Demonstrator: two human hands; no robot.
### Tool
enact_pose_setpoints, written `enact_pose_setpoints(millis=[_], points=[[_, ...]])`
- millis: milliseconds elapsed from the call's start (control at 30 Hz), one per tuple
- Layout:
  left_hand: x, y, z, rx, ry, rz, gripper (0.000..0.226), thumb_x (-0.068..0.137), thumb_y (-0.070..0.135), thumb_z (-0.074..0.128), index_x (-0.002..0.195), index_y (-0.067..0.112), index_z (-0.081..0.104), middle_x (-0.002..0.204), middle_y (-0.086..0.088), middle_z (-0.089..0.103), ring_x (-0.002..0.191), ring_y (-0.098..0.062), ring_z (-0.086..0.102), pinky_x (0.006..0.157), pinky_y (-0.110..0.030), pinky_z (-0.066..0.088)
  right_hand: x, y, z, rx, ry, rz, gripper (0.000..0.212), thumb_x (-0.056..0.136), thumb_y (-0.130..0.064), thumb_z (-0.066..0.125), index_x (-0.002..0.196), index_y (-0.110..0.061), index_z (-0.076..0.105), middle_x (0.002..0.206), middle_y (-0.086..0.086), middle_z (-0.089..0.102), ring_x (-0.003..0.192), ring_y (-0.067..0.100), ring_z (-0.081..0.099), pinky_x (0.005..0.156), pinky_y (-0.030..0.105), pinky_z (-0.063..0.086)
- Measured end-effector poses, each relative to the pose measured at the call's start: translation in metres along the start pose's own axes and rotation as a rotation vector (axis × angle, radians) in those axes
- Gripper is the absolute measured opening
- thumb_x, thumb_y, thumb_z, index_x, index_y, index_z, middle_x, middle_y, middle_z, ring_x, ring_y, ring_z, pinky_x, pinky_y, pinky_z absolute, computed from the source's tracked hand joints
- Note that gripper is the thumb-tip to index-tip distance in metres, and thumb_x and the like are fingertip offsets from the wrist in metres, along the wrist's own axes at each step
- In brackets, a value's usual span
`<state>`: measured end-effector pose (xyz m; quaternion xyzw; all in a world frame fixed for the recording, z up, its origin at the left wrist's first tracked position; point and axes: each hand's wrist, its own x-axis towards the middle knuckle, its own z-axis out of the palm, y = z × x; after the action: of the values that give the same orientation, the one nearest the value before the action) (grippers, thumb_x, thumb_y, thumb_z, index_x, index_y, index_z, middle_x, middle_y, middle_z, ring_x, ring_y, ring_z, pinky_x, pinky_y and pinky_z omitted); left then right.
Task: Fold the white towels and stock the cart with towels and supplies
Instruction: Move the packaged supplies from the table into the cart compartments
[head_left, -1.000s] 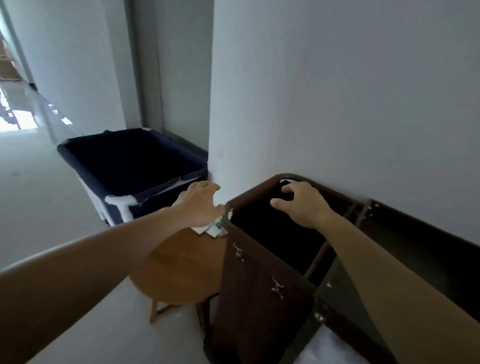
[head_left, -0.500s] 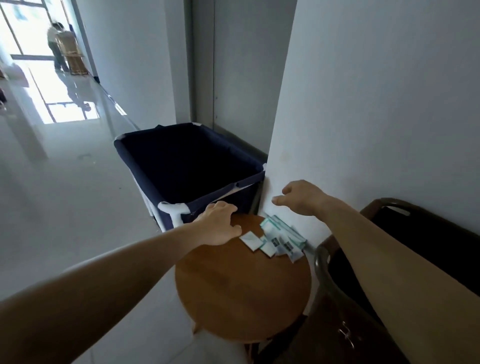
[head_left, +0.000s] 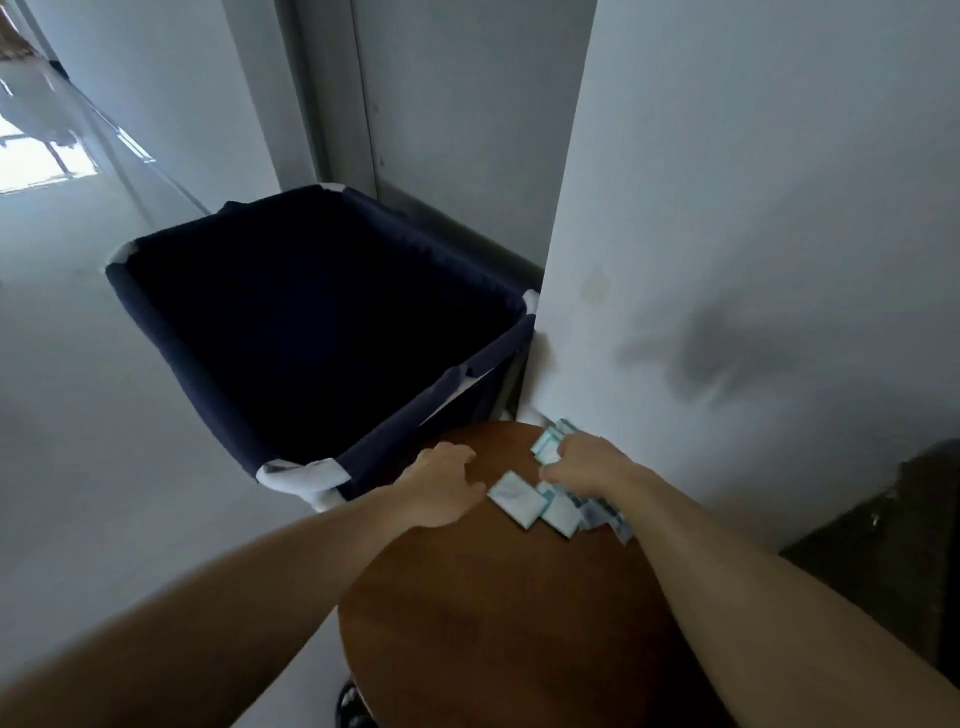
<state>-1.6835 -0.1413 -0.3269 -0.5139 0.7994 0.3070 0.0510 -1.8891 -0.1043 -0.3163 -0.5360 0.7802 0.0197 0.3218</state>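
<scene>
From the head view, the task looks early: no towels or cart show, and the right hand (head_left: 582, 465) lies on small white-and-teal packets (head_left: 540, 501) at the round tabletop's (head_left: 498, 613) wall edge, its grip hidden. The left hand (head_left: 441, 486) rests flat beside them; the navy bin (head_left: 311, 332) looks empty.

No legible text anywhere.

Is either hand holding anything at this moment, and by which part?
Nothing is clearly held. The right hand lies on the white-and-teal packets, its grip hidden; the left hand rests flat on the round wooden table.
</scene>
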Motion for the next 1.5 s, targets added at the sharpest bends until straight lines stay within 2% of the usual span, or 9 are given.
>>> enact_pose_setpoints(millis=[200, 467, 767, 867, 1000, 1100, 1167, 1333, 1500], points=[[0.104, -0.047, 0.057, -0.040, -0.160, 0.011, 0.046, 0.097, 0.036, 0.053, 0.138, 0.014, 0.050, 0.138, -0.006, 0.053, 0.125, -0.027, 0.053, 0.104, -0.038, 0.045, 0.082, 0.024, 0.084, 0.149, -0.068, 0.232, 0.055, 0.093, -0.041, 0.060, 0.138, -0.011, 0.050, 0.136, 0.010, 0.056, 0.118, 0.027, 0.057, 0.080, 0.030, 0.044], [0.191, -0.092, 0.151, -0.212, -0.178, -0.078, 0.022, 0.096, 0.027, 0.056, 0.117, 0.019, 0.057, 0.121, -0.001, 0.057, 0.115, -0.025, 0.056, 0.097, -0.032, 0.042, 0.178, 0.062, 0.166, 0.218, 0.046, 0.375, 0.061, 0.090, -0.043, 0.061, 0.139, -0.009, 0.049, 0.140, 0.016, 0.051, 0.126, 0.033, 0.052, 0.104, 0.040, 0.044], [0.229, -0.089, 0.193, -0.263, -0.080, -0.219, 0.033, 0.095, 0.036, 0.051, 0.125, 0.025, 0.059, 0.125, 0.002, 0.063, 0.117, -0.020, 0.057, 0.094, -0.030, 0.043, 0.231, 0.079, 0.209, 0.002, 0.227, 0.365, 0.056, 0.086, -0.044, 0.066, 0.132, -0.017, 0.048, 0.132, 0.009, 0.046, 0.124, 0.027, 0.044, 0.096, 0.040, 0.043], [0.236, -0.079, 0.194, -0.412, -0.128, -0.298, 0.030, 0.087, 0.048, 0.053, 0.106, 0.026, 0.063, 0.108, 0.001, 0.071, 0.102, -0.021, 0.065, 0.092, -0.034, 0.050, 0.227, 0.074, 0.214, 0.159, 0.244, 0.396, 0.051, 0.078, -0.043, 0.072, 0.119, -0.017, 0.057, 0.121, 0.009, 0.053, 0.115, 0.027, 0.050, 0.093, 0.038, 0.043], [0.243, -0.066, 0.193, -0.641, -0.191, -0.382, 0.067, 0.070, 0.079, 0.044, 0.094, 0.022, 0.067, 0.090, -0.001, 0.073, 0.087, -0.025, 0.069, 0.076, -0.037, 0.054, 0.207, 0.063, 0.225, 0.399, 0.304, 0.224, 0.023, 0.082, -0.033, 0.073, 0.084, -0.022, 0.054, 0.087, -0.002, 0.054, 0.089, 0.024, 0.057, 0.073, 0.032, 0.039], [0.243, -0.061, 0.191, -0.739, -0.214, -0.454, 0.044, 0.089, 0.054, 0.056, 0.098, 0.013, 0.069, 0.089, -0.012, 0.073, 0.076, -0.026, 0.070, 0.063, -0.033, 0.057, 0.193, 0.061, 0.228, 0.483, 0.291, 0.057, 0.028, 0.082, -0.036, 0.075, 0.082, -0.028, 0.048, 0.083, -0.012, 0.045, 0.080, 0.011, 0.049, 0.069, 0.023, 0.035], [0.243, -0.064, 0.191, -0.701, -0.138, -0.486, 0.027, 0.090, 0.034, 0.057, 0.108, 0.016, 0.067, 0.099, -0.011, 0.072, 0.084, -0.027, 0.071, 0.074, -0.041, 0.061, 0.189, 0.069, 0.224, 0.443, 0.199, -0.048, 0.036, 0.079, -0.054, 0.067, 0.099, -0.025, 0.059, 0.098, -0.010, 0.051, 0.093, 0.008, 0.049, 0.077, 0.018, 0.038], [0.251, -0.073, 0.184, -0.523, -0.009, -0.464, 0.029, 0.096, 0.018, 0.051, 0.119, 0.010, 0.066, 0.115, -0.016, 0.069, 0.103, -0.033, 0.065, 0.084, -0.039, 0.055, 0.202, 0.097, 0.218, 0.098, 0.348, 0.033, 0.059, 0.076, -0.043, 0.048, 0.124, -0.013, 0.062, 0.125, 0.010, 0.061, 0.115, 0.029, 0.059, 0.091, 0.049, 0.053], [0.251, -0.072, 0.185, -0.487, 0.006, -0.430, 0.031, 0.097, 0.019, 0.048, 0.122, 0.007, 0.063, 0.117, -0.018, 0.067, 0.105, -0.034, 0.063, 0.081, -0.034, 0.050, 0.206, 0.104, 0.229, -0.188, 0.199, 0.165, 0.068, 0.058, -0.036, 0.088, 0.118, -0.010, 0.070, 0.121, 0.013, 0.067, 0.107, 0.031, 0.064, 0.080, 0.049, 0.056]])
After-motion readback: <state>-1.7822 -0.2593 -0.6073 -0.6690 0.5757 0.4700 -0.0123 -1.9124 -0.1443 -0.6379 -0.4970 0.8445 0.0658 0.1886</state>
